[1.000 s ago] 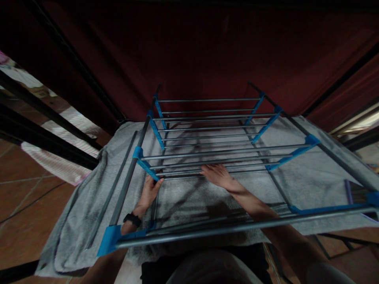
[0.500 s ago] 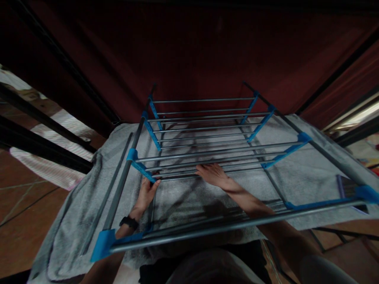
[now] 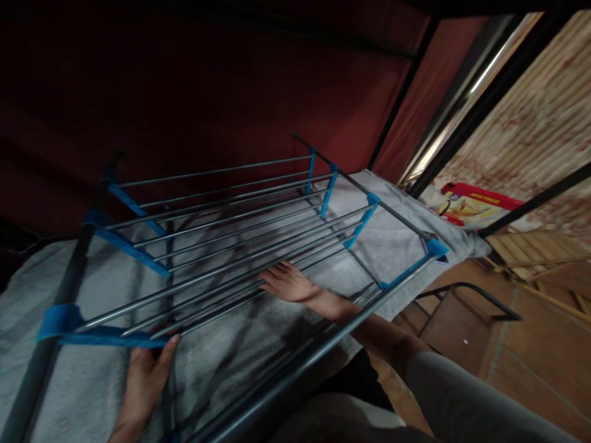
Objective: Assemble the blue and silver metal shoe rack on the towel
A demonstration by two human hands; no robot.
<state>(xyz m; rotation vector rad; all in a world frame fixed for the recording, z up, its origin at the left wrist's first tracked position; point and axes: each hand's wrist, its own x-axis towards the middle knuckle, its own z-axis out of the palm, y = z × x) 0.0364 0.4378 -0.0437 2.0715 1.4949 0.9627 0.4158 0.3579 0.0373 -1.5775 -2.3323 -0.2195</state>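
A rack of grey metal tubes (image 3: 203, 271) with blue plastic brackets lies across a grey cloth. My left hand (image 3: 144, 383) is closed at the near left blue bracket (image 3: 115, 338), its thumb against the bracket's end and its other fingers partly hidden beneath. My right hand (image 3: 289, 283) is closed around a thin metal rod (image 3: 240, 301) of the same shelf, near its middle; the fingertips are partly out of sight. Between me and that shelf runs a thicker front tube (image 3: 314, 363), which passes over my right forearm and ends in a blue corner piece (image 3: 436, 248).
Grey cloth (image 3: 392, 227) covers the surface under the rack. A dark object, perhaps a phone, lies by the right corner. Beyond are dark frame posts, a red-and-yellow box (image 3: 480, 203) and a brown chair (image 3: 457, 326). A dark red panel (image 3: 207, 92) stands behind.
My view has swung to the right, so the rack appears turned and shifted left. Both hands stay at the same shelf, left at the bracket and right on the rods.
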